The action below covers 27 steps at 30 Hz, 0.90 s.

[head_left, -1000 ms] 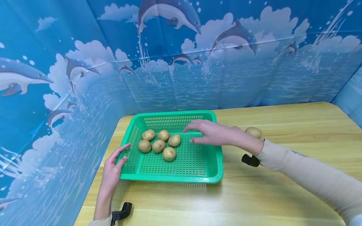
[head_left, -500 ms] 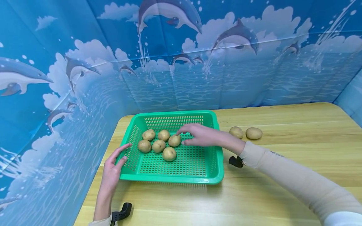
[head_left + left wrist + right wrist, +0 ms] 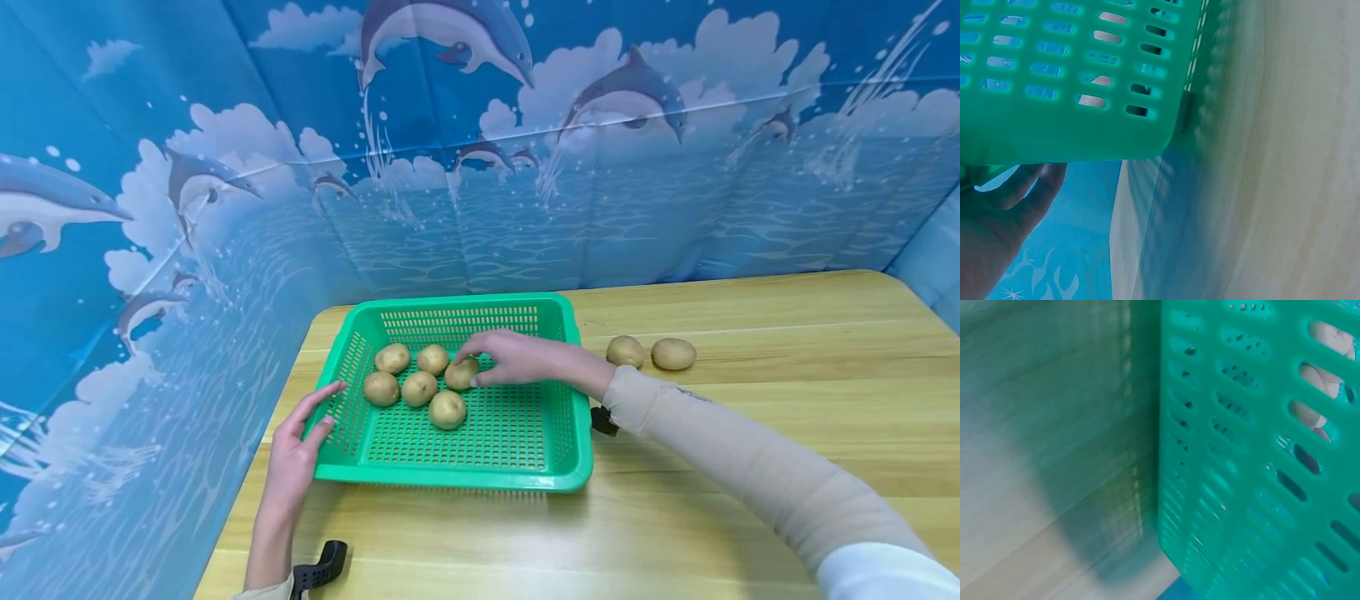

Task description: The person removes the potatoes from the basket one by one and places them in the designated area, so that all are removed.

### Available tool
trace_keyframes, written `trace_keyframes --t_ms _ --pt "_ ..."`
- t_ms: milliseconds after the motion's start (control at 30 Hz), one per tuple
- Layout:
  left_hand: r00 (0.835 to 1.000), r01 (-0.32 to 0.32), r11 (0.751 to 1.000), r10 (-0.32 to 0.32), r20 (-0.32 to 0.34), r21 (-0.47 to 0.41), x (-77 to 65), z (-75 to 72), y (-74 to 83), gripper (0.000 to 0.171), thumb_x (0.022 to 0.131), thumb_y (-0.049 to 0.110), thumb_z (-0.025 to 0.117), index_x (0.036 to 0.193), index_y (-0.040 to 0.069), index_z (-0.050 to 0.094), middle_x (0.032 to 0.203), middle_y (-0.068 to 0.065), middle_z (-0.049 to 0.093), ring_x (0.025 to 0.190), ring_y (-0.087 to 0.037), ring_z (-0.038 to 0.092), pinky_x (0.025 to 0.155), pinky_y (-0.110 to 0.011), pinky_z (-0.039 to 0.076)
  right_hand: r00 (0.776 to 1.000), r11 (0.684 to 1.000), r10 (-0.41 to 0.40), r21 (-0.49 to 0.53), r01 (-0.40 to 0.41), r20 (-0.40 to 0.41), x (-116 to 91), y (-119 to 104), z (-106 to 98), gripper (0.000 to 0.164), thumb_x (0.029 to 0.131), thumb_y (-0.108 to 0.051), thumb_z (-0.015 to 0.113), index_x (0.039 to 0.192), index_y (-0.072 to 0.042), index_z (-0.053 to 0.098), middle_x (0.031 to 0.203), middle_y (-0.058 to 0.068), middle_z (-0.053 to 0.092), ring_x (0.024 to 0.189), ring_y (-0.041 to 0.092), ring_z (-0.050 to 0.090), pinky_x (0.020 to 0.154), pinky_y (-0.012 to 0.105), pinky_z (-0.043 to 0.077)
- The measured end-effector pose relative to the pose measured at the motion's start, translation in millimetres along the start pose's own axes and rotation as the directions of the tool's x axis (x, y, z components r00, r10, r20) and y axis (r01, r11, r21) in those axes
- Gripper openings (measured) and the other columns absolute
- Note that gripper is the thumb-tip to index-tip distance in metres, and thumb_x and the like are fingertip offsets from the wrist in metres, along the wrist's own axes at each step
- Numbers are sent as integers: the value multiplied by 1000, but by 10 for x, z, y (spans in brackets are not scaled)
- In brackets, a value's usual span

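Note:
The green plastic basket, with slotted walls, holds several potatoes, including one potato at the front of the group. My left hand grips the basket's left rim, with thumb and forefinger reaching over it. The left wrist view shows fingers bending over the rim, their tips partly hidden. Inside the basket, my right hand pinches the rightmost potato between fingers and thumb. That potato still sits on the basket floor. In the right wrist view the basket wall hides the hand.
Two potatoes, a rounder potato and an oval potato, lie on the wooden table right of the basket. My right forearm crosses the basket's right rim. A blue dolphin-print curtain stands behind the table and along its left.
My right hand has moved left inside the basket and closed its fingers on the rightmost potato. The two table potatoes have come into full view. The left hand stays at the rim.

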<state>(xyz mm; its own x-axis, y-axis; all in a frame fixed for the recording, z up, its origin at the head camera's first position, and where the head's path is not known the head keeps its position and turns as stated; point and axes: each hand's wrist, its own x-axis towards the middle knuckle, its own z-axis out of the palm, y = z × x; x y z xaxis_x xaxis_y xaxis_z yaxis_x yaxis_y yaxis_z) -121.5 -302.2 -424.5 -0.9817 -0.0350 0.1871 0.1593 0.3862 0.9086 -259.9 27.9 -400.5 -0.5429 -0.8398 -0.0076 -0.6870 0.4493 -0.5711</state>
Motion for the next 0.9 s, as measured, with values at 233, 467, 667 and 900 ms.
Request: trace_keyframes --t_ms 233,467,667,900 --pt "1000 1 1000 -1 0 1 7 -10 2 45 100 -1 48 143 12 52 145 -1 51 141 -11 32 112 -39 25 999 999 21 25 -22 40 91 48 1 42 94 -21 68 134 -11 60 135 4 57 125 20 51 98 39 45" --pt "1000 -6 1000 6 -3 9 6 -12 -20 44 101 -1 47 142 14 53 143 1 52 140 -11 33 110 -30 27 993 998 54 -25 -51 102 149 57 30 53 94 -23 68 143 -11 51 141 4 52 130 20 47 104 38 41" --pt "1000 -2 1000 2 -2 20 0 -12 -31 43 102 2 47 142 16 53 143 2 52 140 -11 32 106 -22 29 993 995 70 -75 -62 100 153 48 64 53 92 -24 72 140 -12 55 126 3 54 111 18 52 93 36 45" --pt "1000 1 1000 -1 -1 3 16 0 -37 43 102 1 47 142 16 54 143 1 52 140 -11 32 111 -38 26 991 995 95 -41 -92 94 160 64 84 42 87 -21 77 126 -19 61 122 -3 58 105 13 54 87 31 46"
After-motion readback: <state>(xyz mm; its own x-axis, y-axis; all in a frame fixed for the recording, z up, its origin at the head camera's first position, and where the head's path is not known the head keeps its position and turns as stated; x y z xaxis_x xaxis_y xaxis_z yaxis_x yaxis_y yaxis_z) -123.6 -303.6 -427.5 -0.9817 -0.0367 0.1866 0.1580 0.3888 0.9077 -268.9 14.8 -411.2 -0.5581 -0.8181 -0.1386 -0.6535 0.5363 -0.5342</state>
